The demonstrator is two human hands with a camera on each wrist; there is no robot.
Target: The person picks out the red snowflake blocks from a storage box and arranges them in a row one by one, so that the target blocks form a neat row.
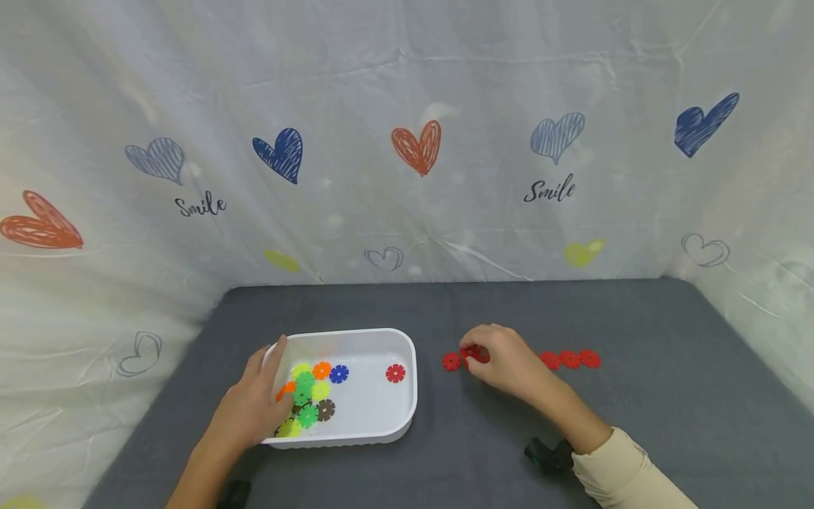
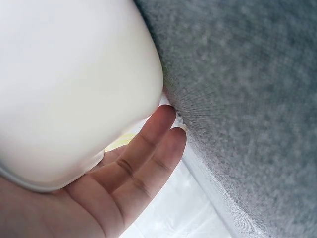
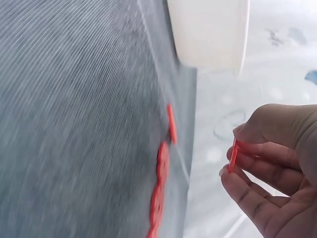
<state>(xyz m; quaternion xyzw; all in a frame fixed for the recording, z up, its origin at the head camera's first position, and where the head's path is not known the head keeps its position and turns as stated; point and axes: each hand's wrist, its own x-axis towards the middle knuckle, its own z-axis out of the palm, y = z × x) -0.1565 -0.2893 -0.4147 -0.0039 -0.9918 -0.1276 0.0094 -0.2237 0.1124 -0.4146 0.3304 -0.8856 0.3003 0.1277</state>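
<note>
My left hand (image 1: 253, 406) holds the left end of a white plastic tray (image 1: 356, 440), its thumb over the rim on the inner side. Outside the wall, two fingers (image 2: 153, 148) extend in the left wrist view. Between thumb and fingertips, my right hand (image 1: 505, 360) pinches a red notched disc (image 3: 233, 156), raised above the table. Below it runs a row of red discs (image 1: 569, 359), partly hidden by that hand. At the row's left end lies another red disc (image 1: 451, 362).
Inside the tray, green discs (image 1: 304, 389) lie heaped with yellow, orange and brown ones on the left. A blue disc (image 1: 339, 374) and a lone red disc (image 1: 396, 373) lie farther right. The grey tabletop (image 1: 636, 332) meets a curtain (image 1: 477, 85) printed with hearts.
</note>
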